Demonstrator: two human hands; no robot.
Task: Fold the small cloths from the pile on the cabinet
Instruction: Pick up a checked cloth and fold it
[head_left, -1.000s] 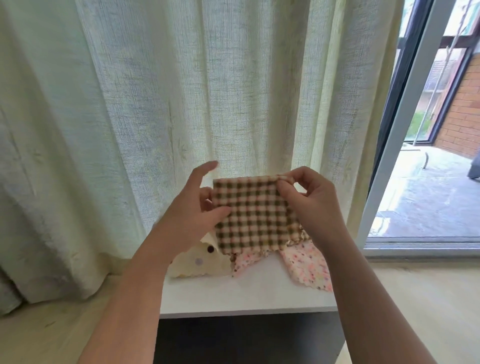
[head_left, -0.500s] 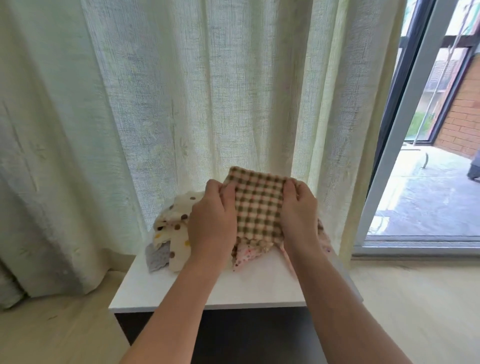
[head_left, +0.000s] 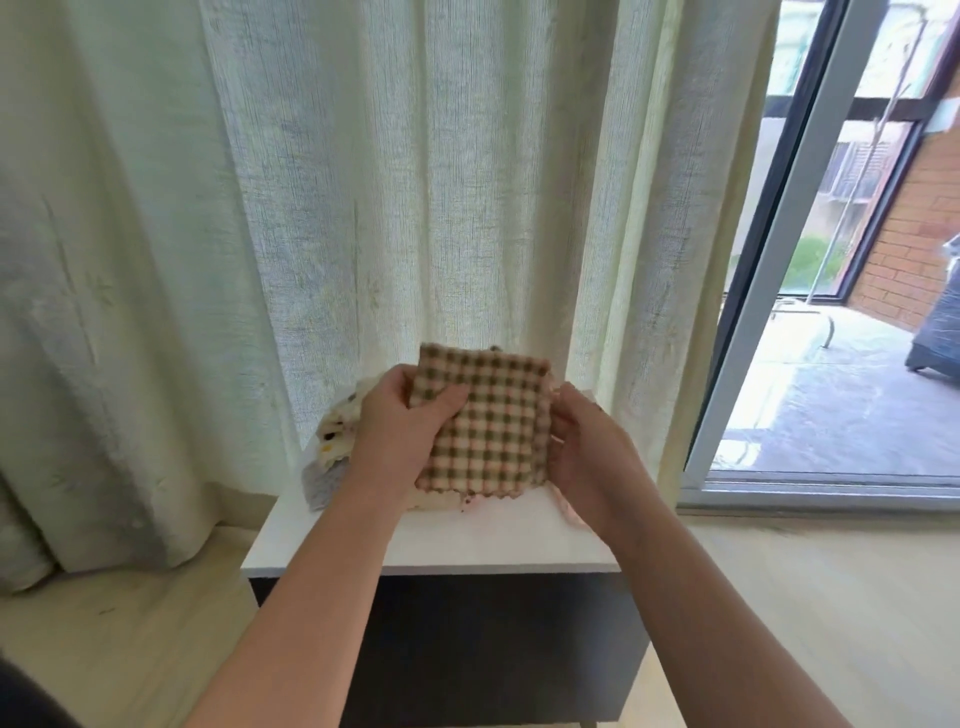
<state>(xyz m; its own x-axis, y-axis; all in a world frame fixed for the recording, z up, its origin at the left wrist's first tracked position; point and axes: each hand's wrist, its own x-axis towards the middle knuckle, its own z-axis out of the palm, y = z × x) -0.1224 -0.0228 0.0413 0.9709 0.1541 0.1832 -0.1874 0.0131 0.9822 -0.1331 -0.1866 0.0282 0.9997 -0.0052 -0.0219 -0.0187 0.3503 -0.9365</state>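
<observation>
Left hand (head_left: 400, 431) pinches the cloth (head_left: 493, 421) at its 9 o'clock edge, right hand (head_left: 587, 457) at 3; I reckon the fold runs 3 to 9.

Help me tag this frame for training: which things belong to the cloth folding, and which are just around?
Job: checked cloth, held by left hand and right hand; spotted cloth and grey cloth in the pile; cabinet.
Just around: curtain, sliding door, floor.

A home room: sheer curtain (head_left: 415, 182), sliding glass door (head_left: 810, 260), low cabinet (head_left: 467, 551).
</observation>
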